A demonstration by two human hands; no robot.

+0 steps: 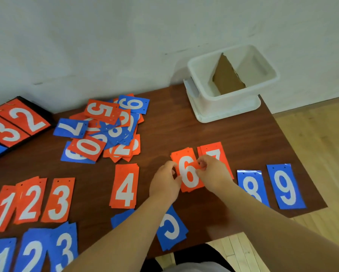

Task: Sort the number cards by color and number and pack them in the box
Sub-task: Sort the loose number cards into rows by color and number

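Nearest the person, a blue 5 card (pixel 171 228) lay behind both hands, partly under the left forearm. Ahead of it, the left hand (pixel 165 179) and right hand (pixel 213 171) pinched the red 6 stack (pixel 188 174) from either side, fingertips curled on its long edges (the stack sat squarely between them, neither hand nearer). Its long axis ran away from the person, the far end tipped slightly left. A red 7 card (pixel 213 149) lay just beyond the right hand, partly covered by it. Beyond and left of the left hand sprawled the unsorted pile (pixel 109 130). Farthest, beyond and right of the right hand, stood the white box (pixel 231 107), a cardboard divider (pixel 227 77) leaning inside; no cards showed in either part. Packing looked some way off, and the right hand would likely have the shorter reach.
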